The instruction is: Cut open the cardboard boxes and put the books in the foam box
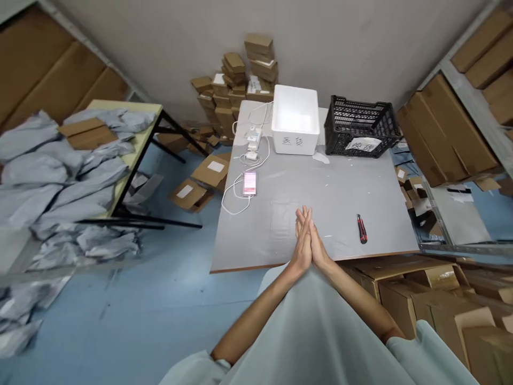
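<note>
My left hand (303,247) and my right hand (318,244) meet palm to palm over the table's front edge. The fingers of both are stretched out and point away from me, and I see nothing held between them. To the right of my hands, a red and black utility knife (362,229) lies on the grey tabletop (296,184). A phone (249,183) with its screen lit lies farther off to the left, a white cable plugged into it.
At the back stand a white foam box (295,141) and a black plastic crate (358,128) with a paper label. A power strip (254,139) with cables sits left of them. Cartons (430,299) crowd the right side. Grey parcels (36,166) cover a side table at left.
</note>
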`<state>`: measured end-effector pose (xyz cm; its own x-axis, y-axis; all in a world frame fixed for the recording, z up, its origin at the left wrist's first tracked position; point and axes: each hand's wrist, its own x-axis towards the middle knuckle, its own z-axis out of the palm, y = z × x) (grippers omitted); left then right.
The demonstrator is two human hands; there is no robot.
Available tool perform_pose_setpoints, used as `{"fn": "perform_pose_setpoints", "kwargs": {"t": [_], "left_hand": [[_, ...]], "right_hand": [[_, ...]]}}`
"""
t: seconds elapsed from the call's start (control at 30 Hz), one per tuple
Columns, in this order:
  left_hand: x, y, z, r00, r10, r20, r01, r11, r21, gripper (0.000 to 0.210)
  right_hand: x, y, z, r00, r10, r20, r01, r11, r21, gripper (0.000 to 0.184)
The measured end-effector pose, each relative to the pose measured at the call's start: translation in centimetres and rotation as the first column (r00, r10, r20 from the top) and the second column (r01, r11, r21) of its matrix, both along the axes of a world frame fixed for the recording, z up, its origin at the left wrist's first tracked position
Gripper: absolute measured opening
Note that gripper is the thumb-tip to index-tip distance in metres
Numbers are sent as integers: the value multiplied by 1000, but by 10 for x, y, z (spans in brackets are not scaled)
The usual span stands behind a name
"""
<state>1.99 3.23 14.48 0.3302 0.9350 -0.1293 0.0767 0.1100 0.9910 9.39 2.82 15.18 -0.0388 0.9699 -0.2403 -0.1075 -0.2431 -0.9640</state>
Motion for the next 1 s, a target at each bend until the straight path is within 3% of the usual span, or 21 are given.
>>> {"fn": "perform_pose_setpoints", "kwargs": {"t": [0.1,0.2,0.33,0.43,0.57,0.67,0.8,0.9,1.0], "left_hand": [[-14,9,12,999,-38,12,38,999,2,80],[-23,13,31,984,-174,31,176,983,-47,79],[-3,7,43,960,-250,125,258,965,-47,61],[37,-17,46,934,-315,169,325,945,-33,56],[95,-68,54,827,-460,323,487,873,-3,57],[134,-105,64,732,-576,365,609,792,29,51],[181,-163,73,665,-673,323,710,704,8,52],[221,-215,67,640,-715,280,744,668,6,58],[272,-266,54,629,-750,207,764,645,16,63]], "right_hand": [[6,6,6,998,-23,-50,23,1000,-5,104],[30,-2,18,995,-96,15,95,994,60,106],[83,-53,47,907,-395,145,371,914,166,107],[112,-131,79,716,-640,281,591,769,244,79],[118,-252,109,342,-848,406,827,477,298,58],[126,-333,107,71,-888,454,906,248,344,55],[161,-427,91,-259,-834,487,912,-45,409,61],[196,-482,83,-385,-785,485,873,-139,467,58],[231,-521,75,-387,-792,472,866,-136,481,58]]}}
